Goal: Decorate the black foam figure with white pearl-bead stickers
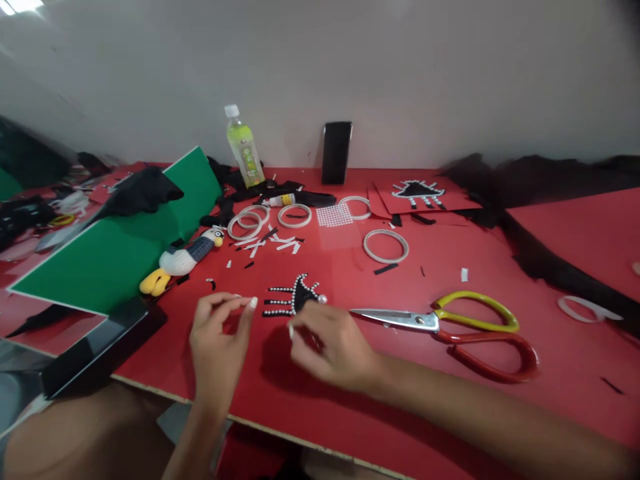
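A black shape edged with small white beads [300, 293] lies on the red table [380, 413], with beaded strips pointing left and a larger pearl at its right. My right hand [333, 343] is over its lower right edge, fingers curled in a pinch; what they hold, if anything, is hidden. Left of the shape, my left hand [220, 340] has thumb and forefinger brought close together, and whatever is between the tips is too small to name. Large scissors [425, 320] with yellow and red handles lie right of my right hand.
White tape rings [386, 247], a sheet of white beads [335, 215] and paper scraps lie behind. Farther back are a bottle [245, 150], a dark phone [337, 153] and another beaded shape [418, 190]. A bird toy [183, 260] and green board [125, 247] are left.
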Demonstrator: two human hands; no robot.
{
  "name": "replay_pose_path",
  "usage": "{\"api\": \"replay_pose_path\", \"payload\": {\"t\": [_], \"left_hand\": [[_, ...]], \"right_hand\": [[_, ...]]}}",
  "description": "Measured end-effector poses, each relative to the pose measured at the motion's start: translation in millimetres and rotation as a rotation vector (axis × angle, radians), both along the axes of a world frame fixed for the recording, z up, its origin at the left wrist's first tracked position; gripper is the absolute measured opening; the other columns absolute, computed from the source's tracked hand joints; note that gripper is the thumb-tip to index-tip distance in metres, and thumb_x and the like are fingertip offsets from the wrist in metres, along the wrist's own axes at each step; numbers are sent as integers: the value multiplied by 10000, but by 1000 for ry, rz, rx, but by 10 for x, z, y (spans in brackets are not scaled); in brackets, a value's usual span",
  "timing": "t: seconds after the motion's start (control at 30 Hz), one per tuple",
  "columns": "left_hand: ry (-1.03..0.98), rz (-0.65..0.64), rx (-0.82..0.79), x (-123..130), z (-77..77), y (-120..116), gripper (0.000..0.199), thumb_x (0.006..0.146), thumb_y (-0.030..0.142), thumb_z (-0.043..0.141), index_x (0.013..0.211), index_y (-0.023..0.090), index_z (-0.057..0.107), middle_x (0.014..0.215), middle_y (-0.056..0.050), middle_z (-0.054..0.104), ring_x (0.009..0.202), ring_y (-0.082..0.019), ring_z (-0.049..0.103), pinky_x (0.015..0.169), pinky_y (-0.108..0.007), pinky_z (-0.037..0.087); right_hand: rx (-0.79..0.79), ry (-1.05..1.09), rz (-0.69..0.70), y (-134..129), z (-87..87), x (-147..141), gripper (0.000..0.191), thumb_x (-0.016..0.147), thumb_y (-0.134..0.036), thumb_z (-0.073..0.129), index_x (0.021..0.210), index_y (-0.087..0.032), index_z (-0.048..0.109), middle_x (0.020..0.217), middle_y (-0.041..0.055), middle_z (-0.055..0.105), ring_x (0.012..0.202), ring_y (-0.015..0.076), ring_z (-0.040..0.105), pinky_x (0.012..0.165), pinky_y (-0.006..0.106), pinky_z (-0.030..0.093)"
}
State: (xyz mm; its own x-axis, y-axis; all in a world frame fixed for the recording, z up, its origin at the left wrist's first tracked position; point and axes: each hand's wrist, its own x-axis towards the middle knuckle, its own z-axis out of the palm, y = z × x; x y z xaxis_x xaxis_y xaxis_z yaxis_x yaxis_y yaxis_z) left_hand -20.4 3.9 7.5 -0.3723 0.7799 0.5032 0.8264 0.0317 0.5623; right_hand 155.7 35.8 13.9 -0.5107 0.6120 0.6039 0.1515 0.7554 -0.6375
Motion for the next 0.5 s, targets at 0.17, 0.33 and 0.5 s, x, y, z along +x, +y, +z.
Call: {"api": "replay_pose_path", "payload": {"t": [0.17, 0.33, 0.5], "left_hand": [[-175, -57, -184, -222, -38, 163, 352, 799, 496, 537, 857, 181, 685, 954, -64, 569, 889, -207, 589, 777, -310, 492], [-453, -144, -262, -217, -85, 151, 412, 826, 528, 511, 902, 165, 691, 989, -76, 619, 970, -216, 581, 889, -336, 441], [-767, -191, -375, -42, 15, 3, 480, 815, 589, 514, 928, 160, 697, 990, -84, 654, 917, -207, 588, 813, -309, 448]], "right_hand": [[-121, -138, -86, 247, -268, -13, 157, 861, -143, 420, 847, -155, 575, 740, 43, 598, 642, 136, 528, 590, 241, 419], [-133, -160, -63, 243, -291, -8, 159, 880, -159, 405, 888, -159, 563, 752, 50, 608, 634, 143, 542, 595, 254, 436], [-244, -17, -46, 237, -262, 10, 385, 887, -158, 428, 1270, -179, 394, 889, 54, 654, 799, 158, 618, 744, 310, 500]]}}
